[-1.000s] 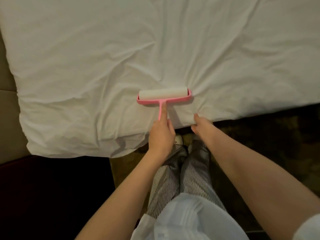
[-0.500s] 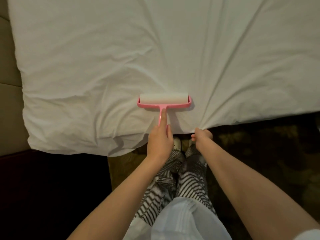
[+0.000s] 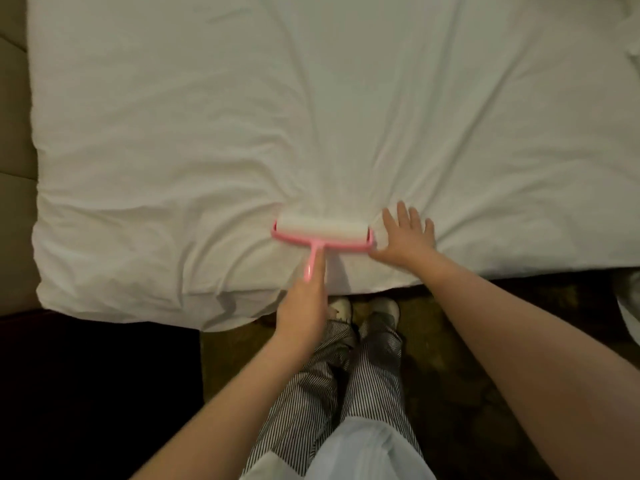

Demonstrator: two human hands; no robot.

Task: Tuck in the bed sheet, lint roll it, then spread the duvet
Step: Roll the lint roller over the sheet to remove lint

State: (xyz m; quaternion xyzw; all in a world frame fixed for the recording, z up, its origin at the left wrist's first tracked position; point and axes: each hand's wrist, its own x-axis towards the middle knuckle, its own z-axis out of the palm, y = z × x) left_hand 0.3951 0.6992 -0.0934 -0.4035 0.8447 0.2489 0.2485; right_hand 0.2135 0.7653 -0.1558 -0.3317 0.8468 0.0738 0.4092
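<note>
A white bed sheet (image 3: 311, 116) covers the mattress and shows creases running toward the near edge. A pink lint roller (image 3: 323, 233) with a white roll lies on the sheet close to that edge. My left hand (image 3: 304, 313) grips its pink handle, index finger stretched along it. My right hand (image 3: 405, 237) lies flat on the sheet just right of the roller, fingers spread, touching the roller's right end. No duvet can be made out for certain.
A beige padded headboard (image 3: 14, 150) runs along the left side. Dark furniture (image 3: 86, 393) stands at the lower left. My striped trousers and white shoes (image 3: 363, 310) stand on patterned dark carpet (image 3: 485, 341). White fabric (image 3: 628, 299) shows at the right edge.
My right hand let go of the sheet's edge, moved up onto the bed and opened flat beside the roller. The roller stayed near the edge in my left hand.
</note>
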